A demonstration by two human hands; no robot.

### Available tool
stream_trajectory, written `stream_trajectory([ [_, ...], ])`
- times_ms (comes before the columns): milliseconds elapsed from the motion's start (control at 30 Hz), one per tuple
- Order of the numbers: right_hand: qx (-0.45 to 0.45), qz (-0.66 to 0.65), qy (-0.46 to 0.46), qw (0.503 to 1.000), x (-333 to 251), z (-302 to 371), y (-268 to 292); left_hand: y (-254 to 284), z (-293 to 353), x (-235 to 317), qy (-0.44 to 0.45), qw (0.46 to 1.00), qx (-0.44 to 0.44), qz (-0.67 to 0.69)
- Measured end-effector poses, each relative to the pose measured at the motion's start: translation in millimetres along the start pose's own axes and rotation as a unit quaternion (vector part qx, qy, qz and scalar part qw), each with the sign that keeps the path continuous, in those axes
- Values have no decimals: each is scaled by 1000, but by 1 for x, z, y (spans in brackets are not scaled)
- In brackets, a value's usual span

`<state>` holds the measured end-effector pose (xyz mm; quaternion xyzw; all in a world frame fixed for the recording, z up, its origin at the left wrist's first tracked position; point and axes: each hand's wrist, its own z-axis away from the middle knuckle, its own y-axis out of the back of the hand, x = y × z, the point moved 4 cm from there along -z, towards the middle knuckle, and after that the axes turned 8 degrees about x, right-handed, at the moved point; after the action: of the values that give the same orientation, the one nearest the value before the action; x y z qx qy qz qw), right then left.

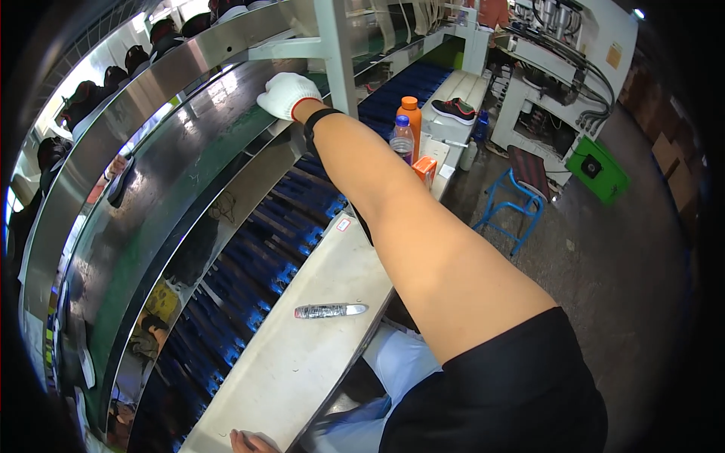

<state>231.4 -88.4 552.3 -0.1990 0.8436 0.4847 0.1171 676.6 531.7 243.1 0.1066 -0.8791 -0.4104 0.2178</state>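
My right arm reaches far forward across the bench. Its hand, in a white knit glove with a red cuff edge, is at the near edge of a curved green conveyor belt, beside a pale metal post. The fingers point away and are mostly hidden, so whether they hold anything does not show. At the bottom edge, the bare fingers of my left hand lie apart on the white bench top, holding nothing visible. A knife-like tool with a wrapped handle and a rounded silvery blade lies on the bench.
Blue rollers run between bench and belt. A dark shoe part lies on the belt. Beyond my arm stand an orange bottle, a clear bottle, an orange box and a shoe. To the right are a stool, a green crate and a machine.
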Motion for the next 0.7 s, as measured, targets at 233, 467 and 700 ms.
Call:
stream_trajectory([
  [233, 8, -9, -8, 1000, 0, -1, 7, -2, 4, -11, 9, 1000, 7, 14],
  [467, -4, -10, -8, 1000, -4, 0, 11, 3, -2, -4, 20, 1000, -12, 14],
  [700, -32, 20, 8, 999, -19, 4, 1, 15, 1, -2, 22, 1000, -8, 1],
])
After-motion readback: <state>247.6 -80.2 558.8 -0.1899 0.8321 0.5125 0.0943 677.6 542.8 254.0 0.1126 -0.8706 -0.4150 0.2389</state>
